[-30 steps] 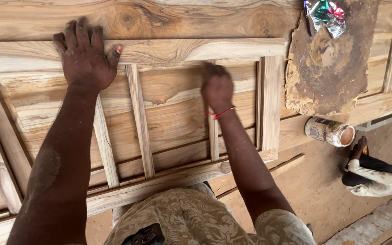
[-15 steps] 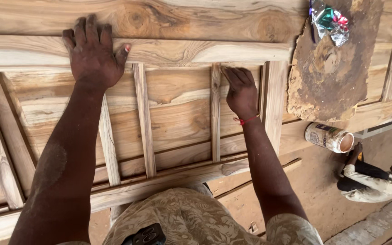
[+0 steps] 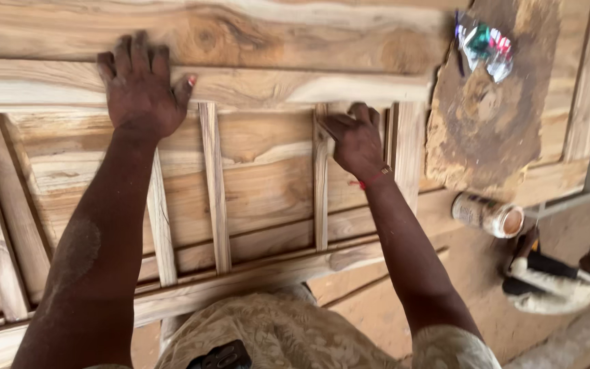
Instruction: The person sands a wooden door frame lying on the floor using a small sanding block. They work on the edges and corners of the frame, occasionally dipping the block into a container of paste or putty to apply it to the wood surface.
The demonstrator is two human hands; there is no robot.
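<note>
While both arms reach far over the work:
Left hand (image 3: 141, 89): open, flat, palm pressing the far rail (image 3: 295, 85), apparently steadying the wooden frame (image 3: 408, 157).
Right hand (image 3: 356, 140): fingers curled around the top of the right slat (image 3: 320, 198), wrist bent.
Slats: three, running near to far, between the rails.
Right of frame: bark-edged slab (image 3: 486, 123), foil wrapper (image 3: 483, 44), tin can (image 3: 489, 214).

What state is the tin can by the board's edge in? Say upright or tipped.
Tipped. The tin can lies on its side on the floor beside the wooden panel, its round open end facing the camera's right. Whether anything is inside cannot be told.
</note>
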